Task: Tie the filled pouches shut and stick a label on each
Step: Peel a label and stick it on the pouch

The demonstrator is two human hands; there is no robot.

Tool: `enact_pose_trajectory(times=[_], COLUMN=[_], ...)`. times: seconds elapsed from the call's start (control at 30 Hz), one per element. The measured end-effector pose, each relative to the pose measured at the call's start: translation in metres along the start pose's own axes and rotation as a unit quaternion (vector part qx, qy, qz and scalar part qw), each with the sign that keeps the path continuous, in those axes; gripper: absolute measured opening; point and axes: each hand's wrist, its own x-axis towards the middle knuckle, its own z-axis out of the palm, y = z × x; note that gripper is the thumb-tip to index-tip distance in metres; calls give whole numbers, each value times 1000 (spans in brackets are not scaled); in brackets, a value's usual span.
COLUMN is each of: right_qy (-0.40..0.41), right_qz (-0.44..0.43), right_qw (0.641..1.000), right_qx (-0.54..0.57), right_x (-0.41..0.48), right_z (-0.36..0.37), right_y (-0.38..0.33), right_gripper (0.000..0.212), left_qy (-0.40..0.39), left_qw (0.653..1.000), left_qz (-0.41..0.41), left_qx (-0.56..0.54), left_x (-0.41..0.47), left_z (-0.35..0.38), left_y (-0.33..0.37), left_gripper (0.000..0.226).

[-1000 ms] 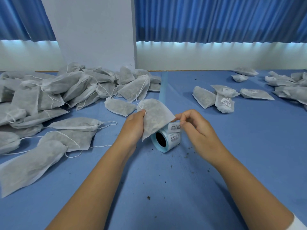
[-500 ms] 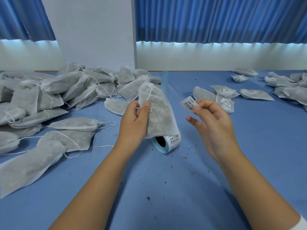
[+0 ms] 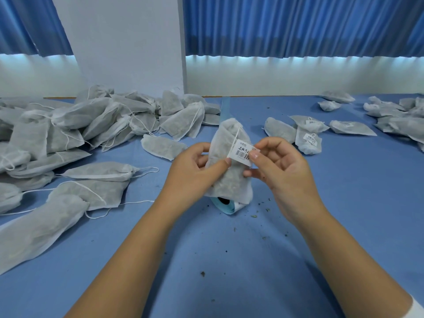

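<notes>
My left hand grips a filled white pouch upright above the table, its drawstring running down the front. A white barcode label lies against the pouch's upper front. My right hand pinches the label's right edge between thumb and forefinger, while my left thumb touches its lower left corner. Under the pouch, the blue label roll lies on the table, mostly hidden.
A big heap of unlabelled pouches with loose strings fills the left of the blue table. Labelled pouches lie at the right, more pouches farther right. Small crumbs dot the table near the roll.
My right hand peeled a label off the roll, carried it up and brought it against the pouch. My left hand turned the pouch upright and raised it over the roll.
</notes>
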Motion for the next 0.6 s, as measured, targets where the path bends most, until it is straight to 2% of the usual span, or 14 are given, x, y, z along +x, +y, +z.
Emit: enact_pose_trajectory(times=[0.1, 0.2, 0.43, 0.6], right_qy=[8, 7, 44, 75], right_qz=[0, 13, 21, -5], right_qw=[999, 999, 996, 990], right_qx=[-46, -42, -72, -120], right_x=[0, -1, 0, -3], right_z=[-1, 0, 1, 5], right_y=[0, 1, 2, 5], right_gripper=[14, 26, 28, 31], left_qy=[-12, -18, -44, -51], left_qw=[1000, 1000, 999, 998], left_qz=[-1, 2, 6, 26], left_qx=[1, 7, 15, 18], left_x=[-1, -3, -3, -4], left_z=[0, 0, 0, 2], left_y=[2, 3, 2, 0], left_gripper=[23, 24, 34, 33])
